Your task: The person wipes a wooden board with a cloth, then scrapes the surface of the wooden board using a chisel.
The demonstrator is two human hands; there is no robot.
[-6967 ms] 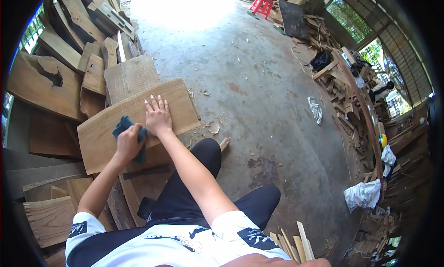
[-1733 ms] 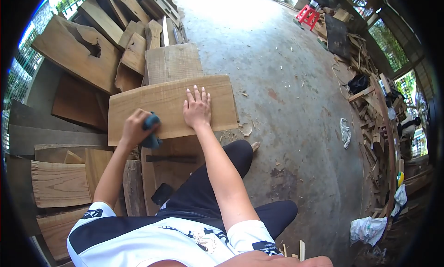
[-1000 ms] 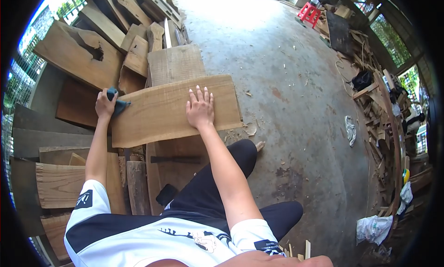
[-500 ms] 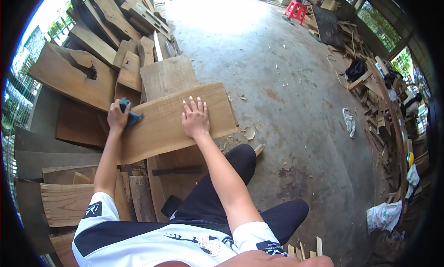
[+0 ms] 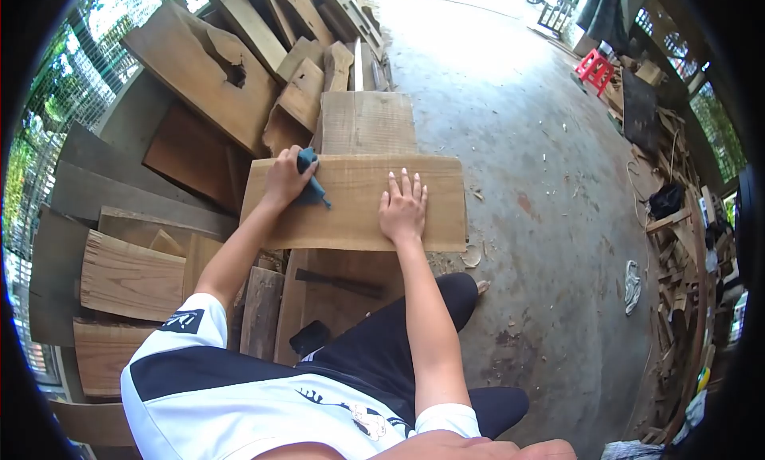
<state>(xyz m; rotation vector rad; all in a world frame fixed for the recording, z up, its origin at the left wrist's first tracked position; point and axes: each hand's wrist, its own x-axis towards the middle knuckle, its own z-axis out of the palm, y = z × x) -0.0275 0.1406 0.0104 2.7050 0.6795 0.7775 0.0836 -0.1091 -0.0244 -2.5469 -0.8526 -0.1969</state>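
Observation:
A flat brown wooden board (image 5: 351, 221) lies across other wood in front of me. My left hand (image 5: 288, 177) is closed around a dark teal cloth (image 5: 313, 191) near the board's left end, and part of the cloth hangs onto the board's surface. On the right half of the same board, my right hand (image 5: 404, 209) rests palm down with its fingers spread. Behind the board's far edge lies a paler, rough-sawn board (image 5: 368, 121).
Slabs and planks (image 5: 199, 70) lean in a stack on the left. A red stool (image 5: 594, 70) stands at the back right, near piled wood scraps (image 5: 677, 277). On the concrete floor (image 5: 542, 221) are wood chips and a whitish cloth (image 5: 632, 286).
The view has swung, so the board appears farther right and more level. My left hand, with the cloth, has moved inward over the board from its left end. My right hand stays flat on it.

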